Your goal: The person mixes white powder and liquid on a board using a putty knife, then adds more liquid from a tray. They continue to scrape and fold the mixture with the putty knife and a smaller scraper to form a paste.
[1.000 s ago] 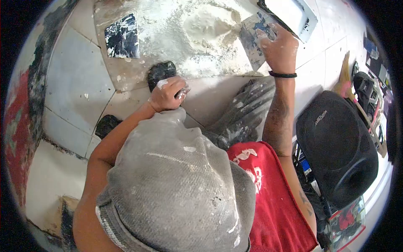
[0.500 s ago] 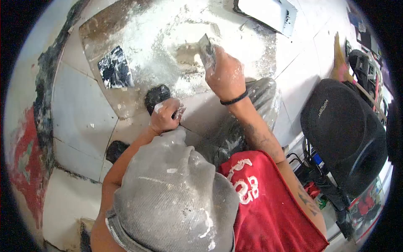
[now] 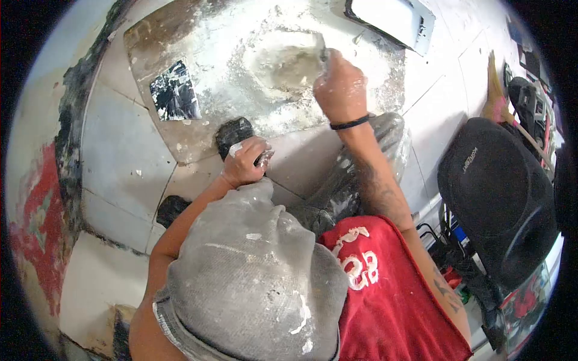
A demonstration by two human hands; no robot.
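My right hand, spattered white and with a black band at the wrist, grips a putty knife. Its blade is mostly hidden and points up at the right edge of a wet, beige-grey patch. White powder rings the patch on a worn board. My left hand is curled closed beside a black shoe, with white smears on the fingers. What it holds, if anything, is hidden.
A black flat piece smeared white lies on the board's left. A white tray-like panel sits at upper right. A black Konzert speaker and a broom stand right. A grey cloth-covered head and red shirt fill the foreground.
My right hand has moved right and slightly up with the putty knife, exposing more of the wet patch. My left hand stays curled beside the shoe. The whole view has shifted slightly.
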